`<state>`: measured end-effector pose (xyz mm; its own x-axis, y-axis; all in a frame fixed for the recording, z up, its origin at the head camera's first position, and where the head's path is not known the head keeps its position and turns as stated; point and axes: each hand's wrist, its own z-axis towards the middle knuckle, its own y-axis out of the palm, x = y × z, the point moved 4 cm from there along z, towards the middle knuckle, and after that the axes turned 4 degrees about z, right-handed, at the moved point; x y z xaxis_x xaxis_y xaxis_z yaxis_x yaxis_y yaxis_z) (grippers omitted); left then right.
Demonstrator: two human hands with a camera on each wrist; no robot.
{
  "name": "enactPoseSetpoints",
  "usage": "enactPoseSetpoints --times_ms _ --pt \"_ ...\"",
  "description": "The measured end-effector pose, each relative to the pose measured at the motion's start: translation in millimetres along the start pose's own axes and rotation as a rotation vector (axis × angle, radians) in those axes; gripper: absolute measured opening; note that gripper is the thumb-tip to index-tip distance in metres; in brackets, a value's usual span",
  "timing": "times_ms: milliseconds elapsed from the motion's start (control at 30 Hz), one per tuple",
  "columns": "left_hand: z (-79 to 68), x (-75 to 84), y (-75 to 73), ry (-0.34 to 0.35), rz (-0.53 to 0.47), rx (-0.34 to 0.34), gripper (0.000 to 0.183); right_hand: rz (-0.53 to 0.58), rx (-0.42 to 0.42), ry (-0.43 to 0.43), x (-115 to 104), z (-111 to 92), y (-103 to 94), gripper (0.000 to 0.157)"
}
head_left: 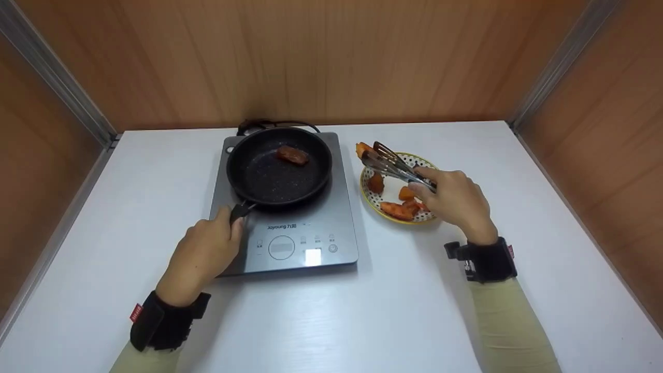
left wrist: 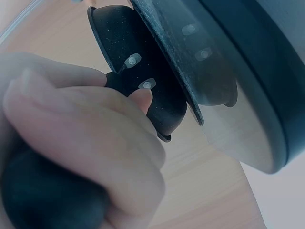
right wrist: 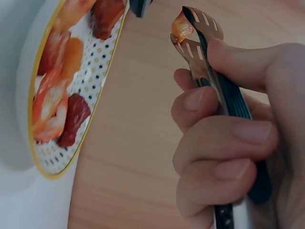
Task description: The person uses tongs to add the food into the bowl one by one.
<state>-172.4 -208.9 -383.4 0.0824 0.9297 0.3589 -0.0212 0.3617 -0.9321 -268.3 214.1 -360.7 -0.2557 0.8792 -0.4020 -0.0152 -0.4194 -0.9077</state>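
Note:
My left hand (head_left: 204, 248) grips the black handle (head_left: 240, 211) of a frying pan (head_left: 269, 186), which sits on a grey induction cooker (head_left: 233, 259). One browned piece of food (head_left: 292, 155) lies inside the pan, toward its far right. My right hand (head_left: 458, 199) holds metal tongs (head_left: 386, 165), fingers curled round them in the right wrist view. Between the slotted tips of the tongs is an orange piece of food (right wrist: 182, 27), raised above the far left rim of a plate (head_left: 366, 199). Several orange and reddish food pieces (head_left: 398, 210) lie on that dotted, yellow-rimmed plate.
Black cable (head_left: 295, 123) runs behind the cooker along the back of the white table (head_left: 311, 321). Wood-grain panels (head_left: 321, 62) close off the back and both sides. The plate stands just right of the cooker.

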Motion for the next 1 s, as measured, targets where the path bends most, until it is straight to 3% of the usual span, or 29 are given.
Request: enactPoseSetpoints --times_ms 300,500,733,1000 --pt "1.7 -1.7 0.3 -0.008 -0.003 -0.016 0.028 -0.004 0.037 -0.153 -62.9 21.5 7.8 0.038" --pt "2.0 -2.7 -0.6 -0.018 -0.006 -0.008 0.029 -0.073 0.02 -0.263 -108.3 45.0 27.5 0.029" --pt "1.5 -1.4 0.1 -0.022 -0.007 -0.01 0.03 -0.151 -0.077 -0.212 -140.5 67.4 56.7 0.042" --pt "2.0 2.8 0.3 -0.013 -0.015 0.002 0.03 -0.219 -0.062 -0.199 -162.4 80.8 71.9 0.041"
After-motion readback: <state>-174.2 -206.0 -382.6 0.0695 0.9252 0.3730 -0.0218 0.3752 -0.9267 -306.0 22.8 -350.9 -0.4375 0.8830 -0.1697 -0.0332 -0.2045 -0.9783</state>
